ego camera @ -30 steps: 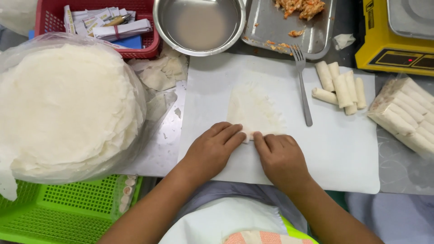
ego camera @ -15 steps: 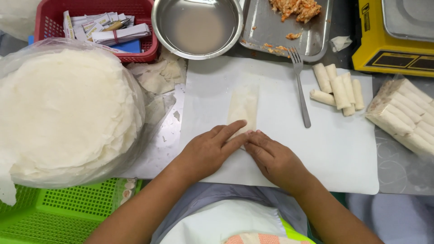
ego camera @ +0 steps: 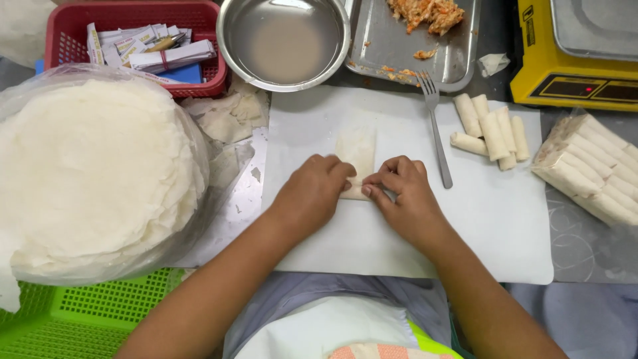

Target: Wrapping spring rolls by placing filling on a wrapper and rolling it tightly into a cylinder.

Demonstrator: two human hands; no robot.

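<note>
Left hand: palm down on the white work sheet, fingers together and curled, tips pressing the near end of the wrapper. Placed so to pin the folded edge flat from the left.

Right hand: mirrors the left, fingers bent and bunched, tips clamped down on the same near end from the right. Fingertips of both hands nearly meet over the roll.

Wrapper: pale thin pastry, sides already folded inward to a narrow strip, lying just beyond the fingertips and running away from them. Its near end lies under the fingers; the folded sides would keep any filling shut in.

Fork: just right of the right fingers, tines pointing away toward the metal tray, within easy reach for scooping.

Filling: orange shredded heap on the tray, well beyond the fingers.

Finished rolls: small group lying right of the fork, clear of the working spot.

Packed rolls: stacked block in clear film, far right of the fingers.

Wrapper stack: large round pile in a plastic bag, left of the left hand.

Steel bowl, red basket, yellow scale, green basket: ranged about the table edge.

Not made out: whether filling lies inside the wrapper; the wrapper's near end, covered by fingers; the bowl's contents, possibly liquid; the scale and green basket, cut off by the frame.
</note>
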